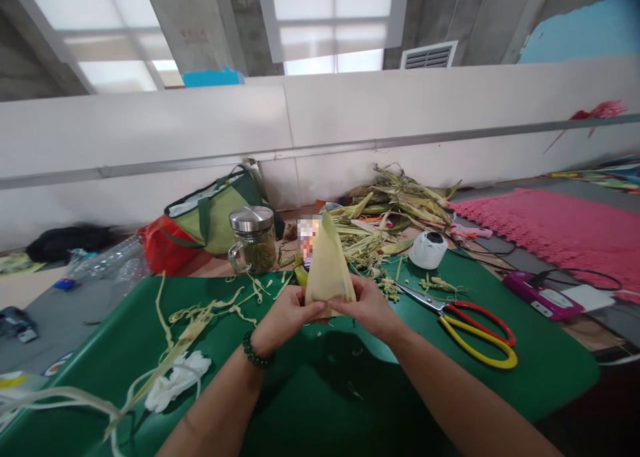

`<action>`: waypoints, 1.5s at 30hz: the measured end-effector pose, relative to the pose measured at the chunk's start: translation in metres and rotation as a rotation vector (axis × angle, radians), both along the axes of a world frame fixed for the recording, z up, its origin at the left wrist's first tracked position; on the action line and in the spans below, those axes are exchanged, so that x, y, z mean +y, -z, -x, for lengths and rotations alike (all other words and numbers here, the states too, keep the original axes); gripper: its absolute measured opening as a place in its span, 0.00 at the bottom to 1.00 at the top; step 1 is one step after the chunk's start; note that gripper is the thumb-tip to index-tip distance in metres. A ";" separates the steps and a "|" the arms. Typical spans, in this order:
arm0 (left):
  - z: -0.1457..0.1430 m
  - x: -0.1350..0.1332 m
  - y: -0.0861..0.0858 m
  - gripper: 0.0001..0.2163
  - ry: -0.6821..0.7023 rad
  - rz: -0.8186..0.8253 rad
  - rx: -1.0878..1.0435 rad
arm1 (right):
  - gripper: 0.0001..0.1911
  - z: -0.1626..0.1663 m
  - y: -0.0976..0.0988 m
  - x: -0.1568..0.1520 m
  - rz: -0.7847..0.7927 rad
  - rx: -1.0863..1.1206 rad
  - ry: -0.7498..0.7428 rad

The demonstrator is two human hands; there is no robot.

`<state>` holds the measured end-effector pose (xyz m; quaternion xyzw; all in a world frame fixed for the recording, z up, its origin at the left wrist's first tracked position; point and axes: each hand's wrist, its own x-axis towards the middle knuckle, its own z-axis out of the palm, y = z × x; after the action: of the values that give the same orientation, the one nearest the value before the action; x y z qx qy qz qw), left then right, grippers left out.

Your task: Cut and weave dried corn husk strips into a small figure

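Note:
Between my two hands a pale corn husk [329, 267] is held upright, its wide end low and its greenish tip pointing up. My left hand [290, 313] pinches the lower left edge, and a dark bead bracelet [256, 351] circles that wrist. My right hand [367, 307] grips the lower right edge, with the thumbs nearly meeting at the bottom. The fingers behind the husk are mostly hidden. Right of my right hand lie scissors [450, 313] with one red and one yellow handle loop, blades partly among husk scraps.
A green mat [310, 403] covers the work surface. Behind stand a glass jar mug [255, 243], a white thread spool [429, 250] and a heap of husks [400, 200]. Husk strips [195, 327] and a crumpled tissue [177, 380] lie left. A purple device [543, 295] sits right.

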<state>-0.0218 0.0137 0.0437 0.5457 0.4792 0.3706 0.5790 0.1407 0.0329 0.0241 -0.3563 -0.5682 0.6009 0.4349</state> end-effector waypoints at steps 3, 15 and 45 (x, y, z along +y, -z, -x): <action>0.002 0.000 -0.002 0.14 0.016 0.019 0.030 | 0.10 -0.001 0.005 0.002 -0.048 -0.049 0.022; -0.008 -0.008 -0.003 0.15 -0.022 -0.138 0.170 | 0.05 0.001 0.009 -0.001 -0.221 -0.194 0.127; -0.016 -0.012 0.001 0.11 -0.064 -0.250 0.400 | 0.07 0.004 0.009 -0.005 -0.164 -0.116 -0.019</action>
<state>-0.0054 0.0018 0.0432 0.6603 0.5518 0.3296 0.3883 0.1368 0.0279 0.0146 -0.3483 -0.6431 0.5349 0.4230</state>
